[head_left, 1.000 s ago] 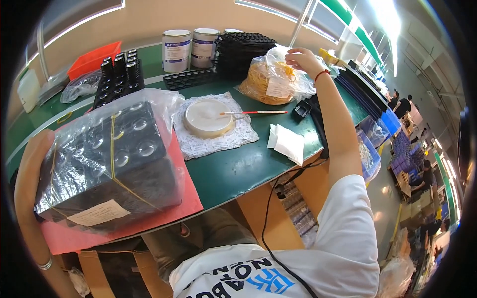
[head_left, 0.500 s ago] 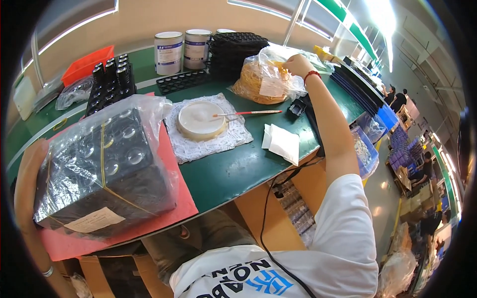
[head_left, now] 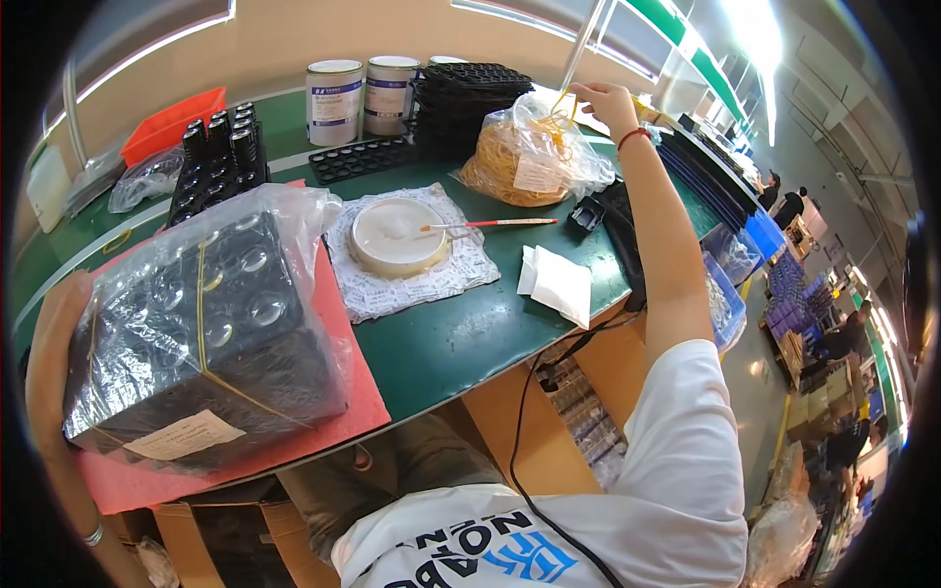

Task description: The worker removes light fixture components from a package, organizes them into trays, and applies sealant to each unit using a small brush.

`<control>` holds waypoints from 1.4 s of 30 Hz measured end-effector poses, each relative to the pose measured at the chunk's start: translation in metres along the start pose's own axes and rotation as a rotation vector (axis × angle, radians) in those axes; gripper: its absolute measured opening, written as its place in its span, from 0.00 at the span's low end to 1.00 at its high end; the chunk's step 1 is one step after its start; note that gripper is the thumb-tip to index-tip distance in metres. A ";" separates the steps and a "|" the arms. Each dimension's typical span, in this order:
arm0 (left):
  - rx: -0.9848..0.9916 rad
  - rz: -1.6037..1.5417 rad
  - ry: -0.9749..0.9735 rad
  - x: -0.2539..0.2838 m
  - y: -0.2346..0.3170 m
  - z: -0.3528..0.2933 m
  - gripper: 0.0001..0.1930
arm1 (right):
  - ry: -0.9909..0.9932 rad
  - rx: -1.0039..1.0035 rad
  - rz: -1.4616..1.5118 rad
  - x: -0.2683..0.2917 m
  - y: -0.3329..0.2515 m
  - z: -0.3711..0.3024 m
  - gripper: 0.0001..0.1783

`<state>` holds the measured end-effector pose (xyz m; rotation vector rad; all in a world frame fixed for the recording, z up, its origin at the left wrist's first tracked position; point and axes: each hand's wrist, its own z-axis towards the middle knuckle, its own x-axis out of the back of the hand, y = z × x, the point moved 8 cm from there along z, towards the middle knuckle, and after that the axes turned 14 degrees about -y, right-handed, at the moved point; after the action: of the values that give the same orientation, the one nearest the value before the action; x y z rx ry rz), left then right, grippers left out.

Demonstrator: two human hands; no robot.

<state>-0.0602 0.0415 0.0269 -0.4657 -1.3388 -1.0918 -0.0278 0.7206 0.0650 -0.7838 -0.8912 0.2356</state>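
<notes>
A block of stacked black trays (head_left: 279, 338) in clear plastic, with yellow rubber bands round it and a paper label, lies on a pink sheet (head_left: 358, 387) at the left. My left hand (head_left: 65, 306) rests against its left side; the fingers are mostly hidden there. At the far right of the bench, my right hand (head_left: 603, 106) is raised with its fingers pinched on a yellow rubber band (head_left: 561, 110). The band stretches up from an open plastic bag (head_left: 517, 162) full of such bands.
A round dish (head_left: 397, 238) stands on a cloth, a red-handled brush (head_left: 500, 222) across its edge. Nearby are white packets (head_left: 561, 286), tin cans (head_left: 334, 103), stacked black trays (head_left: 470, 93), a rack of black cylinders (head_left: 218, 162) and an orange bin (head_left: 174, 125). People work far right.
My right hand has risen out of the bag and slightly to the right, drawing the rubber band up. My left hand and the wrapped block have hardly moved.
</notes>
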 end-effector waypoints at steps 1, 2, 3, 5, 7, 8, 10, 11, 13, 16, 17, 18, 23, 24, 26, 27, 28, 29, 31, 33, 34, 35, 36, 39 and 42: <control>-0.024 -0.004 0.035 0.001 0.003 0.000 0.19 | -0.023 -0.019 0.025 -0.002 0.000 -0.001 0.13; -0.022 -0.005 0.034 0.002 0.003 -0.001 0.19 | -0.025 -0.020 0.025 -0.002 -0.001 -0.002 0.13; -0.040 0.096 -0.003 0.002 0.007 -0.001 0.21 | -0.050 -0.040 0.081 -0.004 0.000 -0.002 0.13; -0.057 0.196 -0.041 -0.002 0.010 0.000 0.22 | -0.074 -0.060 0.138 -0.005 0.000 -0.004 0.13; -0.072 0.181 0.059 0.001 0.016 -0.001 0.21 | -0.099 0.010 0.301 -0.008 -0.009 -0.007 0.14; -0.068 0.182 0.058 0.000 0.022 -0.001 0.21 | -0.124 0.026 0.375 -0.008 -0.014 -0.008 0.12; 0.006 0.219 0.102 0.005 0.035 -0.004 0.21 | -0.163 0.075 0.452 -0.010 -0.030 -0.012 0.12; 0.007 0.218 0.103 0.002 0.039 -0.001 0.21 | -0.194 0.116 0.518 -0.010 -0.041 -0.016 0.11; -0.091 0.034 0.136 0.001 0.048 0.009 0.19 | -0.273 0.182 0.619 -0.009 -0.063 -0.028 0.11; 0.248 -0.193 0.075 0.018 0.007 -0.004 0.14 | -0.524 0.376 0.816 -0.044 -0.134 -0.058 0.09; 0.237 0.008 -0.048 0.012 0.002 0.009 0.13 | -0.635 0.438 0.840 -0.050 -0.153 -0.074 0.08; 0.414 -0.244 -0.031 0.009 -0.002 0.031 0.13 | -0.621 0.454 0.868 -0.055 -0.165 -0.091 0.07; 0.294 0.263 0.465 0.044 0.045 0.008 0.12 | -0.999 0.813 0.647 -0.103 -0.260 -0.194 0.08; 0.318 0.098 0.453 0.043 0.051 0.010 0.12 | -1.061 0.761 0.661 -0.115 -0.270 -0.211 0.06; 0.239 -0.021 0.337 0.033 0.099 0.020 0.13 | -1.137 0.757 0.657 -0.130 -0.288 -0.242 0.06; -0.007 0.087 0.328 0.028 0.126 0.028 0.15 | -1.158 0.809 0.643 -0.138 -0.300 -0.255 0.07; -0.241 0.202 0.315 0.019 0.152 0.024 0.16 | -1.141 0.803 0.660 -0.146 -0.313 -0.269 0.09; -0.231 0.163 0.283 0.014 0.164 0.024 0.17 | -1.151 0.858 0.654 -0.152 -0.322 -0.280 0.09; -0.258 0.104 0.229 0.005 0.177 0.025 0.16 | -1.195 0.961 0.623 -0.158 -0.336 -0.298 0.10; -0.292 0.076 0.168 0.000 0.173 0.029 0.09 | -1.233 0.947 0.631 -0.160 -0.341 -0.306 0.10; -0.287 0.081 0.171 0.001 0.170 0.028 0.09 | -1.253 0.922 0.624 -0.162 -0.342 -0.310 0.11; -0.281 0.031 0.194 0.004 0.165 0.027 0.08 | -1.274 0.880 0.652 -0.163 -0.341 -0.312 0.11; -0.279 -0.020 0.215 0.006 0.159 0.025 0.06 | -1.273 0.886 0.653 -0.163 -0.340 -0.313 0.11; -0.345 -0.318 0.247 0.009 0.151 0.016 0.03 | -1.341 0.764 0.702 -0.168 -0.330 -0.314 0.11; -0.462 -0.869 -0.012 -0.010 0.155 0.013 0.05 | -1.385 0.607 0.760 -0.170 -0.320 -0.311 0.11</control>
<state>0.0633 0.1276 0.0677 -0.2039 -1.3170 -2.1423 0.0653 0.2524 0.0677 -0.2491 -1.6265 1.7823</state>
